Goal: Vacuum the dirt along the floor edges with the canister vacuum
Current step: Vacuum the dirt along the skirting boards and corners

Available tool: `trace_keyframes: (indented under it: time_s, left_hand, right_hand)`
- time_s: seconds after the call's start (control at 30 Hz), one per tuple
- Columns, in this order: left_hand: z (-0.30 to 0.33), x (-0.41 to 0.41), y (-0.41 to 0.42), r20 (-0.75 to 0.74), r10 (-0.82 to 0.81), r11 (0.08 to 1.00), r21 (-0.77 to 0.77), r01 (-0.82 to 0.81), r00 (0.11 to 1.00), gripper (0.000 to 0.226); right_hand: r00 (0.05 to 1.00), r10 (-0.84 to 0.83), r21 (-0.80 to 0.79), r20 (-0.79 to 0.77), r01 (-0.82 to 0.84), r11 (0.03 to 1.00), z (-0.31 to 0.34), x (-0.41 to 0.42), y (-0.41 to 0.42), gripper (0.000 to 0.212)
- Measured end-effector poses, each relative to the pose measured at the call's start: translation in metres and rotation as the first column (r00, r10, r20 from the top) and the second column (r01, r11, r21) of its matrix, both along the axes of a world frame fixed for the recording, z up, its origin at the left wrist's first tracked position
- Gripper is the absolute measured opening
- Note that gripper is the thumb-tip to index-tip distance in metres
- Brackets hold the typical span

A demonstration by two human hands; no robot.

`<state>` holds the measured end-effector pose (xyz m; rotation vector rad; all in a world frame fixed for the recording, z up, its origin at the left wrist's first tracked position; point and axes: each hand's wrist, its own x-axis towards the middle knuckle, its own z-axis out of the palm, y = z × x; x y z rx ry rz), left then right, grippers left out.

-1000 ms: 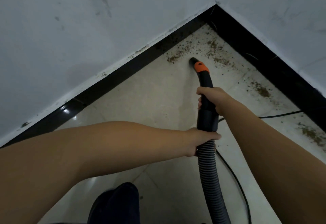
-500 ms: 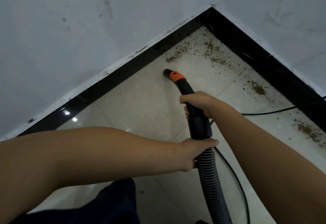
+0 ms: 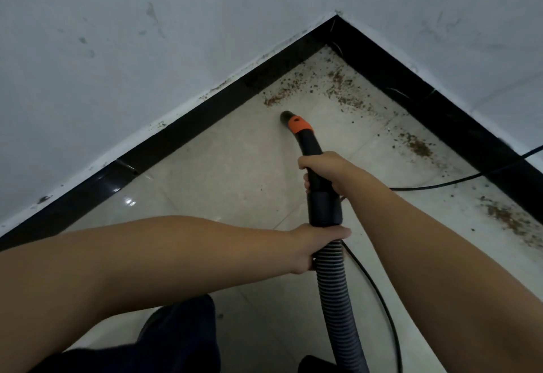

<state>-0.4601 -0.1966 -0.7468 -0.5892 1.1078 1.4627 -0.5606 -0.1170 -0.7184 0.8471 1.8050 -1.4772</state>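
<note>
I hold a black vacuum nozzle (image 3: 311, 149) with an orange collar (image 3: 298, 124); its tip rests on the pale tile floor just short of a brown dirt patch (image 3: 277, 99) near the left skirting. My right hand (image 3: 326, 170) grips the nozzle's upper part. My left hand (image 3: 317, 243) grips the joint where the ribbed grey hose (image 3: 338, 299) begins. More dirt (image 3: 343, 90) lies scattered in the corner, and further patches (image 3: 417, 146) (image 3: 505, 217) run along the right skirting.
Black skirting (image 3: 182, 137) lines both white walls and meets in the corner (image 3: 336, 24). A thin black power cable (image 3: 440, 184) crosses the floor at right and passes beside the hose. My dark-clothed leg (image 3: 176, 334) fills the bottom of the view.
The nozzle tip swung left away from the corner dirt, then came back forward; it now sits just below the left dirt patch. Both hands kept their grips.
</note>
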Motion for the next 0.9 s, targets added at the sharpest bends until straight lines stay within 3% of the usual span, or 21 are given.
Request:
trace_keyframes:
  time_s: [0.17, 0.33, 0.5, 0.9]
  left_hand:
    - [0.012, -0.004, 0.007, -0.008, -0.01, 0.998, -0.063, 0.009, 1.0, 0.015]
    - [0.048, -0.016, 0.044, -0.014, -0.158, 0.98, -0.121, 0.155, 0.987, 0.016]
    - [0.06, -0.023, 0.051, -0.017, -0.195, 0.97, -0.149, 0.19, 0.981, 0.015]
    - [0.007, -0.092, 0.032, -0.04, -0.003, 1.0, -0.016, 0.003, 0.999, 0.014]
  right_hand:
    - [0.998, 0.059, -0.089, -0.002, -0.059, 0.994, -0.001, -0.005, 0.008, 0.022]
    - [0.997, -0.078, -0.072, -0.006, 0.077, 0.994, 0.01, -0.006, 0.06, 0.028]
    - [0.994, -0.093, -0.125, 0.061, 0.1, 0.987, 0.02, -0.009, 0.073, 0.026]
    - [0.988, -0.141, -0.013, -0.056, 0.14, 0.99, 0.004, -0.08, 0.047, 0.03]
